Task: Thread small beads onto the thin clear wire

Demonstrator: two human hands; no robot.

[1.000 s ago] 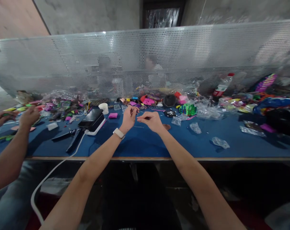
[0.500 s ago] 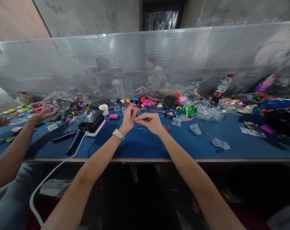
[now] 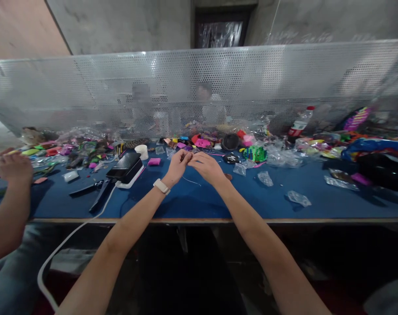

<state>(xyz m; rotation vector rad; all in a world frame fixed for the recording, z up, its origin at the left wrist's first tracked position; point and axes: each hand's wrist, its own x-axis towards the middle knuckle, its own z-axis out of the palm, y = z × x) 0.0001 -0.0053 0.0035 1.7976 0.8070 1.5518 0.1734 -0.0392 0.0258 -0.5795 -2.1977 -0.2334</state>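
Note:
Above the blue table (image 3: 172, 205), my left hand (image 3: 178, 167), with a pale band at the wrist, is closed in a pinch around something small and dark that I cannot make out. My right hand (image 3: 206, 167) meets it fingertip to fingertip, its fingers bent together; what they grip is hidden. A thin white thread (image 3: 192, 180) trails below the hands, and I cannot tell whether either one holds it. Partly behind my right wrist lies a brown flat piece (image 3: 228, 176). Left of my hands are a small pink packet (image 3: 154, 162) and a white roll (image 3: 141, 152).
A black device (image 3: 125, 166) on a white block trails a white cable (image 3: 70, 236). Colourful soft pieces and clear plastic bags (image 3: 284, 155) line a perforated metal screen (image 3: 172, 83). A bottle (image 3: 300, 124) leans at right. Another person's hands (image 3: 15, 166) work at far left.
My right hand has closed in against my left, fingertips now touching. The other person's hands have drawn together toward the far left. The view has shifted slightly.

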